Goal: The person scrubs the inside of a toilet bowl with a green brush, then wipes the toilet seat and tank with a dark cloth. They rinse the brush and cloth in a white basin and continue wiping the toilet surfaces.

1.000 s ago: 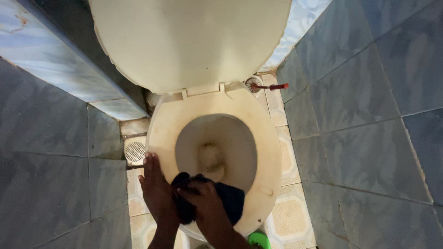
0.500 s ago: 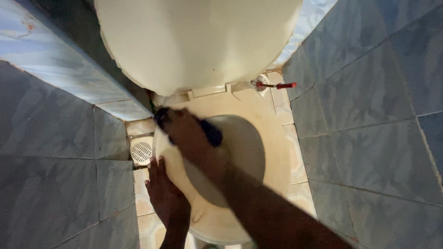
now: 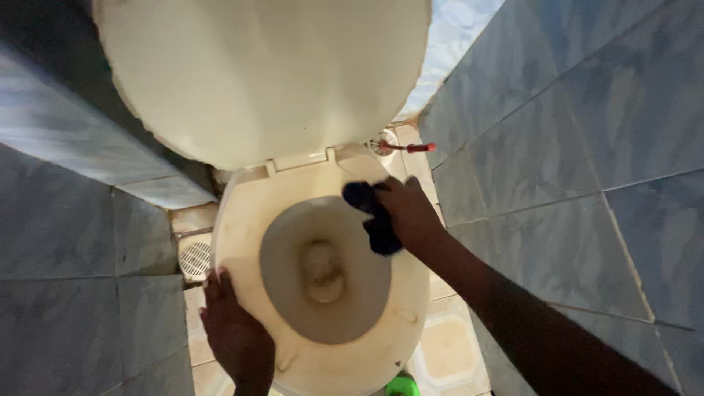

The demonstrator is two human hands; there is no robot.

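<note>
I look down on a cream toilet seat (image 3: 246, 220) with its lid (image 3: 257, 73) raised. My right hand (image 3: 411, 213) presses a dark cloth (image 3: 374, 216) onto the right rear part of the seat, the cloth bunched under the fingers. Flat on the seat's front left rim rests my left hand (image 3: 231, 330), fingers together, with nothing in it. The bowl (image 3: 323, 268) between the two hands is stained and holds a little water.
Grey tiled walls close in on both sides. A round white floor drain (image 3: 194, 257) lies left of the toilet. A toilet brush with a red handle (image 3: 407, 147) stands behind on the right. A green object (image 3: 402, 386) shows at the bottom edge.
My right hand has swept the cloth from the front of the seat, round the left rear, to the right rear. The left hand stayed on the front left rim.
</note>
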